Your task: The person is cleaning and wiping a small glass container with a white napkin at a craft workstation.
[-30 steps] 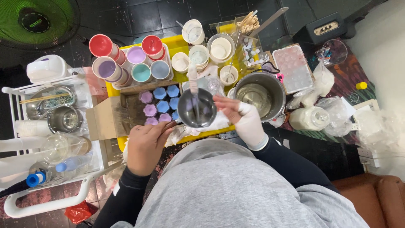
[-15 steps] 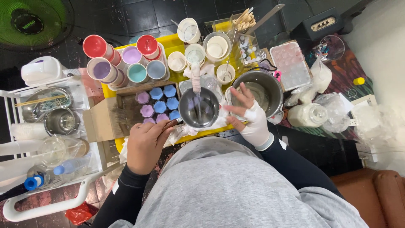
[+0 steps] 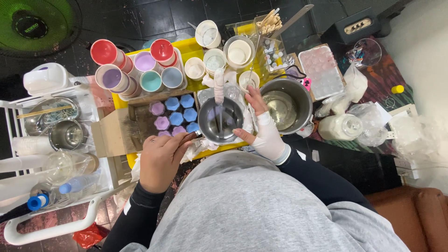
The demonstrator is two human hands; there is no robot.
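Note:
A small steel pitcher [image 3: 221, 120] stands on the yellow table [image 3: 191, 50] in front of me. A pale stirring stick [image 3: 218, 88] rises out of it. My left hand [image 3: 162, 156] grips the pitcher's handle at its left side. My right hand [image 3: 262, 122], wrapped in a white wrist sleeve, rests open against the pitcher's right rim, fingers spread and holding nothing. To the pitcher's left, blue and purple hexagonal moulds [image 3: 175, 114] sit in a wooden tray [image 3: 135, 122].
A larger steel pot [image 3: 283, 99] of clear liquid stands to the right. Several coloured cups [image 3: 137, 67] and white cups [image 3: 224, 49] crowd the far side. A white cart [image 3: 51, 140] with steel bowls and bottles is at left. Plastic bags [image 3: 359, 116] lie at right.
My right hand has let go of the stirring stick and dropped to the pitcher's right rim, opening its fingers. My left hand stays on the handle.

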